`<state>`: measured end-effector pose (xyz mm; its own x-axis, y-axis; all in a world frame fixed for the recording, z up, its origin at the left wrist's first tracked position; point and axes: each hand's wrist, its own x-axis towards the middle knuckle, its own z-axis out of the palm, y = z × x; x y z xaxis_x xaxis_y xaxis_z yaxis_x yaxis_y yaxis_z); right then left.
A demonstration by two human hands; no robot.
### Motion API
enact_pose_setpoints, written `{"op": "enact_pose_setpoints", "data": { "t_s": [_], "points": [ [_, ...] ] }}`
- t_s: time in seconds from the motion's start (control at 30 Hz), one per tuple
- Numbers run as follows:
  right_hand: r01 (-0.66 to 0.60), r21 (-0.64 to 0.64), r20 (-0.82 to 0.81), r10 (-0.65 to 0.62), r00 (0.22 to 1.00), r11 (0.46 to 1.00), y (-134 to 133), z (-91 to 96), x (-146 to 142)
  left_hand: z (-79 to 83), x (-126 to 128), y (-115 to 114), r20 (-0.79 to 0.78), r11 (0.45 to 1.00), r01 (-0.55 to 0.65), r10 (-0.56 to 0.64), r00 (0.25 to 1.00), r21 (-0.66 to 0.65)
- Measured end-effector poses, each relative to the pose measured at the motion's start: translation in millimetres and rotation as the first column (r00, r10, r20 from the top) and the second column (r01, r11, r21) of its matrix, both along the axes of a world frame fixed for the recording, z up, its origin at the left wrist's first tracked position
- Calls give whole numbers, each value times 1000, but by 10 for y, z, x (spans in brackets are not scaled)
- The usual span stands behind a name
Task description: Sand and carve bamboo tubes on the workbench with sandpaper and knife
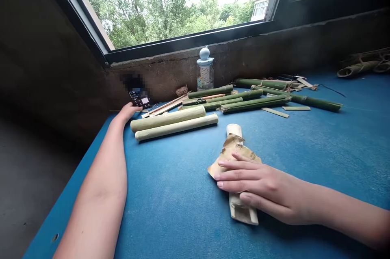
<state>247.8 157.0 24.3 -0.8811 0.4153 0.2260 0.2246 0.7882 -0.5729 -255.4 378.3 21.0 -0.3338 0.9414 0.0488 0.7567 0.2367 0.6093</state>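
Observation:
My right hand [252, 188] lies over a pale peeled bamboo piece [240, 210] wrapped in brown sandpaper [227, 153], fingers and thumb closed around it on the blue table [319, 149]. My left hand [126, 112] is stretched far forward to the table's back left corner, its fingers touching a phone [139, 97] propped against the concrete wall. Just right of that hand lie two peeled pale bamboo tubes [173, 123], side by side.
Several green bamboo stalks [252, 102] and thin split strips [276, 112] lie along the back of the table. A small blue-capped bottle [204, 70] and a ball of twine [182, 90] stand by the wall under the window. More bamboo [359, 68] sits far right.

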Motion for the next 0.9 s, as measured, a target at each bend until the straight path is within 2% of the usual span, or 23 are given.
{"op": "enact_pose_setpoints", "data": {
  "t_s": [0.07,0.17,0.23,0.3,0.47,0.53,0.67,0.73,0.8,0.87,0.9],
  "points": [
    [50,14,-18,-50,999,999,61,-31,39,-7,5,16,-8,1000,6,-6,1000,3],
    [298,28,-58,-296,954,954,252,-103,159,-12,6,24,-14,1000,13,-13,1000,14],
    [364,34,-69,-362,930,931,318,-133,203,-11,-7,19,-11,1000,13,-13,1000,22],
    [341,43,-64,-338,939,939,288,-140,189,-12,-32,14,2,1000,11,-11,1000,28],
    [118,43,-44,-116,992,992,225,-155,153,-34,-97,24,52,998,1,-4,999,62],
    [162,40,-75,-158,985,986,327,-183,208,-45,-103,31,71,996,-4,-2,998,89],
    [355,16,-84,-352,932,935,430,-207,261,-56,-101,38,105,992,-18,5,994,123],
    [324,18,-54,-323,945,946,354,-193,212,-61,-104,44,120,992,-24,8,993,127],
    [225,29,-33,-224,974,974,270,-177,160,-68,-112,52,135,991,-26,8,991,132],
    [147,41,-30,-146,989,988,252,-169,151,-72,-118,61,149,990,-24,4,989,136],
    [147,46,-35,-146,989,988,269,-168,163,-73,-119,64,153,990,-23,2,988,137]
  ]
}}
